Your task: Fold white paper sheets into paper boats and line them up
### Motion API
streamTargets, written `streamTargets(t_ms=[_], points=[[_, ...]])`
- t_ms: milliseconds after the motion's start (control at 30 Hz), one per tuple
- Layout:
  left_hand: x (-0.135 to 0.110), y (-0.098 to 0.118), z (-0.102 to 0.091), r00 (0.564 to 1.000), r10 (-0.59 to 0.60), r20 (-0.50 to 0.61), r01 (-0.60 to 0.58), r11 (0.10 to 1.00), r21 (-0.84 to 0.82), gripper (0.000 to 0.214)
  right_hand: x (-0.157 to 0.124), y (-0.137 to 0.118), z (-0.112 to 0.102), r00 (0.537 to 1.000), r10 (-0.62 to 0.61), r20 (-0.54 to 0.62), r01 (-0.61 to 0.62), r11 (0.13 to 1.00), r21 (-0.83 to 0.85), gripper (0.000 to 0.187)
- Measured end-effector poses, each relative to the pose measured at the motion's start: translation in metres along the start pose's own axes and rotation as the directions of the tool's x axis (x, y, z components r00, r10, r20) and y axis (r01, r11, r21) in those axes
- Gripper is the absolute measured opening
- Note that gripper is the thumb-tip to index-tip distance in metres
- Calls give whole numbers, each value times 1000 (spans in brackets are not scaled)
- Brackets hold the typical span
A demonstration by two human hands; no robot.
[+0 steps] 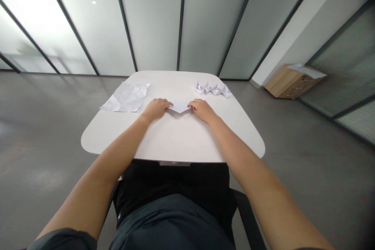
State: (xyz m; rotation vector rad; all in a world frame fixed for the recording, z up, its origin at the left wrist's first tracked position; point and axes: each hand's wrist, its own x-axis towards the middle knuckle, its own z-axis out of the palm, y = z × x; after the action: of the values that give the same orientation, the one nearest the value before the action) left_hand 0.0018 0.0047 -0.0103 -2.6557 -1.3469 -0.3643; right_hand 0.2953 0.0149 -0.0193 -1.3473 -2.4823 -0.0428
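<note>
White paper, three pieces: creased sheet (125,97), pleated strip (213,89), triangle (179,106) between two hands (156,109) (203,110)

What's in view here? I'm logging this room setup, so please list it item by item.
table: one, white, in front of the person
creased paper sheet: one, white, left side of table
folded paper strip: one, white, far right of table
folded paper: one, white, between the hands
cabinet: one, light wood, on floor at right
papers: white, on cabinet; count unclear
glass panels: several, frosted, behind table
floor: grey, all around
left hand: one, on table, touching folded paper
right hand: one, on table, touching folded paper
</note>
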Motion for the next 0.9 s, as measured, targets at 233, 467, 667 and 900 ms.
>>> streamTargets(t_ms=[233,467,667,900], points=[[-3,18,-4,1000,-19,6,18,991,129,45,-3,-14,-3,997,9,75,-1,995,-101,50],[0,23,2,999,25,-26,-23,996,87,42,-2,-31,-4,996,-14,87,24,993,-115,50],[3,25,3,1000,19,21,-19,1000,12,42,1,-36,-2,992,-54,113,65,993,-102,53],[3,27,-1,997,-72,36,71,997,12,41,4,-32,0,994,-30,103,38,997,-74,49]])
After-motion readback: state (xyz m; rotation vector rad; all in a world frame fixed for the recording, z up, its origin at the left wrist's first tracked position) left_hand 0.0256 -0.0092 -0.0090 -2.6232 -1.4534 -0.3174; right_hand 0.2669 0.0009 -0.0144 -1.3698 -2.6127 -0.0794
